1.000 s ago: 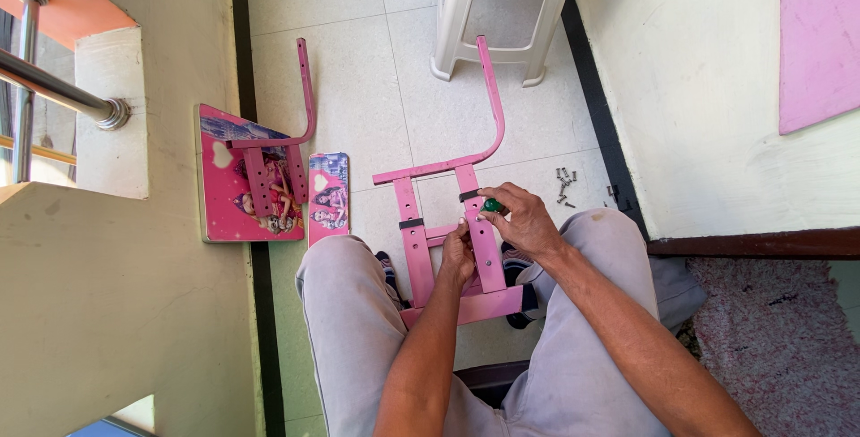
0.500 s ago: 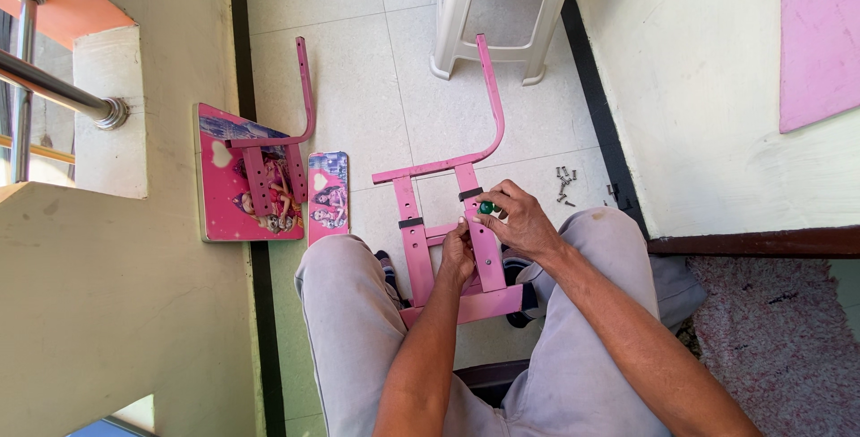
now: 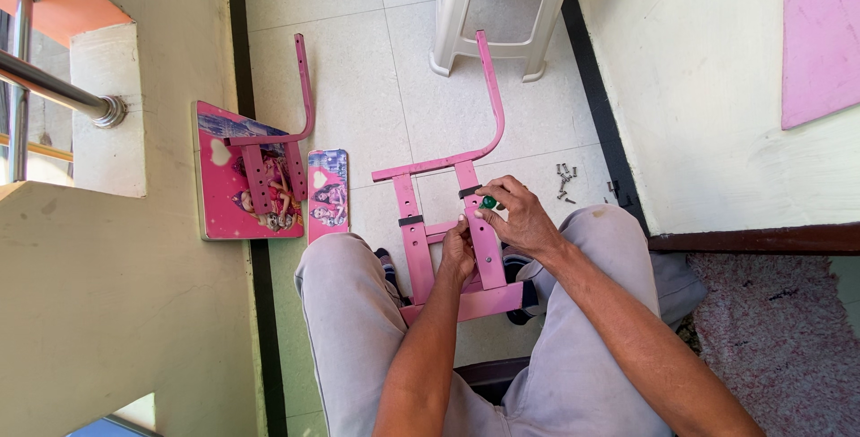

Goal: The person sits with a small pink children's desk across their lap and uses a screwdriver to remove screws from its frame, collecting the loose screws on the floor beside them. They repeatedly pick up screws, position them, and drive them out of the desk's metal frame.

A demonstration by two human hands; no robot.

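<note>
Left to right: your left hand (image 3: 458,256) pinches the pink frame (image 3: 448,249) at its right bar, which runs away from you between your knees; your right hand (image 3: 524,220), just beside, grips a green-handled tool (image 3: 489,202) over that bar.

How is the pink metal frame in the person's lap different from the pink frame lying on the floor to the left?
The frame in the lap is held by both hands, the left hand and the right hand, which grips a green-handled tool; the frame on the floor is untouched. The lap frame is bare; the floor frame lies on a picture board. Both are pink with a curved tube.
</note>
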